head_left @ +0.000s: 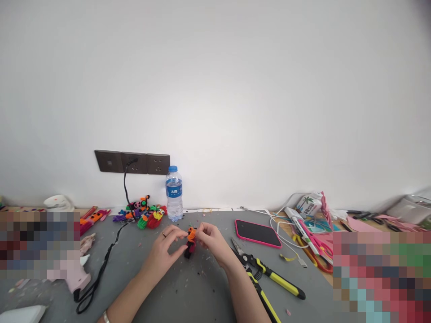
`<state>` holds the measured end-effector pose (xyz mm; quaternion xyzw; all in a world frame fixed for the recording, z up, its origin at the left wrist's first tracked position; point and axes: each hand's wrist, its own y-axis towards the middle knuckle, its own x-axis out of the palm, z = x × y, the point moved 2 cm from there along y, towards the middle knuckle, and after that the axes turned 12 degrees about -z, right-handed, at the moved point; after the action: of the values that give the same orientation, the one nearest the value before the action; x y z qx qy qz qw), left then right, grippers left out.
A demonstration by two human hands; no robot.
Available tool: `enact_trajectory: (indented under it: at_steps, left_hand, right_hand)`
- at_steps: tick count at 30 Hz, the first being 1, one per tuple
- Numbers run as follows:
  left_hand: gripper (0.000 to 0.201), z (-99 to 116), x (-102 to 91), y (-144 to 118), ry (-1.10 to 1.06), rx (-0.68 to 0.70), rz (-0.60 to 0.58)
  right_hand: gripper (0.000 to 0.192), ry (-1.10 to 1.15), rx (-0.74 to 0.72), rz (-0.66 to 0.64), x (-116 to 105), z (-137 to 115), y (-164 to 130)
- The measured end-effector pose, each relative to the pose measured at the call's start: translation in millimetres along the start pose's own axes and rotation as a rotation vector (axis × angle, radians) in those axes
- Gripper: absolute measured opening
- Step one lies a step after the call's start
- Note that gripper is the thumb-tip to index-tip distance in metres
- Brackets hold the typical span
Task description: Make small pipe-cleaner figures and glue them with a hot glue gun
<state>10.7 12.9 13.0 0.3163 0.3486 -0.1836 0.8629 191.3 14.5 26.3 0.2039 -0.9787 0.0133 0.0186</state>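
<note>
My left hand (167,244) and my right hand (209,241) meet over the grey mat (188,291), both pinching a small fuzzy figure (191,241) with an orange top and a dark red and black lower part. The left hand wears a ring and holds the figure's lower side. The right hand's fingertips grip its orange top. A pile of similar bright fuzzy figures (145,214) lies at the back left, near the wall.
A water bottle (174,194) stands by the wall under a socket strip (132,162). Yellow-handled pliers (267,273) lie right of my right arm, beside a pink-cased phone (257,233). A glue gun (72,273) with black cord lies left. Scissors (314,244) and clutter sit far right.
</note>
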Motion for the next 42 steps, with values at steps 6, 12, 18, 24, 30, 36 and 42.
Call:
enact_trajectory:
  at_steps: [6, 12, 18, 24, 30, 36, 42]
  left_hand:
    - [0.019, 4, -0.6, -1, -0.001, 0.026, -0.011]
    - [0.024, 6, 0.4, -1, 0.010, 0.068, -0.061]
    - [0.020, 4, 1.9, -1, 0.011, 0.081, -0.053]
    - [0.014, 7, 0.3, 0, -0.012, 0.082, -0.038]
    - [0.011, 5, -0.6, 1, -0.037, -0.028, -0.033]
    - [0.007, 4, -0.5, 1, -0.042, 0.007, -0.042]
    - [0.009, 8, -2.9, 2, -0.023, 0.025, -0.038]
  right_hand:
    - [0.017, -0.006, 0.046, -0.041, 4, -6, -3]
    - [0.017, -0.029, 0.073, -0.050, 4, -5, -3]
    - [0.014, -0.035, 0.078, -0.057, 3, -1, -2]
    - [0.012, -0.043, 0.098, -0.072, 4, -1, -2]
    - [0.014, -0.048, 0.082, -0.062, 4, -2, -2]
    - [0.012, -0.053, 0.079, -0.065, 3, 4, -1]
    - [0.013, -0.056, 0.076, -0.077, 4, 3, -1]
